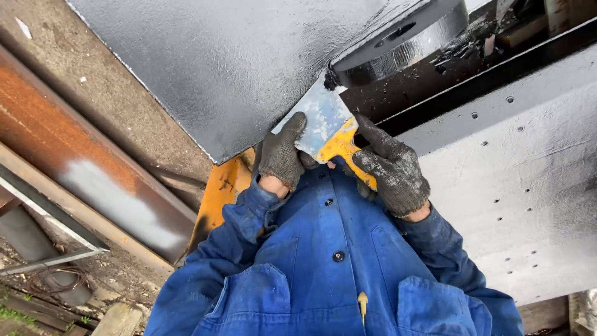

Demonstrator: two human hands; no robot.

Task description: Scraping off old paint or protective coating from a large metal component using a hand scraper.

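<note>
Both my hands wear dark grey knit gloves and come out of blue work-jacket sleeves (323,261). My right hand (393,174) grips the yellow handle of a wide metal scraper (324,121). My left hand (283,154) presses its fingers on the flat, paint-smeared blade. The blade's edge rests at the corner where a black-coated metal plate (230,62) meets a black round part (398,43).
A grey-painted panel (528,186) with several small holes fills the right side. A rusty steel beam (81,155) with a grey sprayed patch runs along the left. A yellow metal piece (217,193) shows under the plate. Dirt, wire and scrap lie at the bottom left.
</note>
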